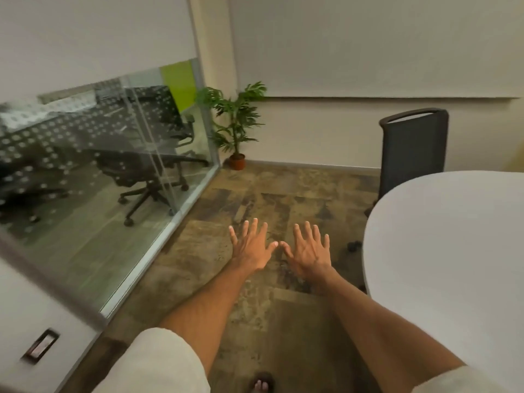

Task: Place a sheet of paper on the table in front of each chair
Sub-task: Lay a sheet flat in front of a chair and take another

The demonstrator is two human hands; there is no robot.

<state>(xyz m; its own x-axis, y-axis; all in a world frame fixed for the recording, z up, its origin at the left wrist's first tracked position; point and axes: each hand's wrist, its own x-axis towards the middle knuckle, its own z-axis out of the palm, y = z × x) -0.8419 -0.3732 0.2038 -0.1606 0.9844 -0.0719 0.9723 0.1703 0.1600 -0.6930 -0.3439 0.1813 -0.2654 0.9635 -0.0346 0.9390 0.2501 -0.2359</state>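
Fingers point(262, 229) splayed above carpet point(269, 307).

Nothing here can be read. The small dark plate point(40, 346) set into the white surface at about eight o'clock shows only a pale blur where lettering might be, too smeared to make out. The glass partition point(93, 154) at ten o'clock carries a repeating pattern of pale dots, which is a frosting pattern and no writing. No brand mark shows on the back of the dark chair point(414, 148) at two o'clock.
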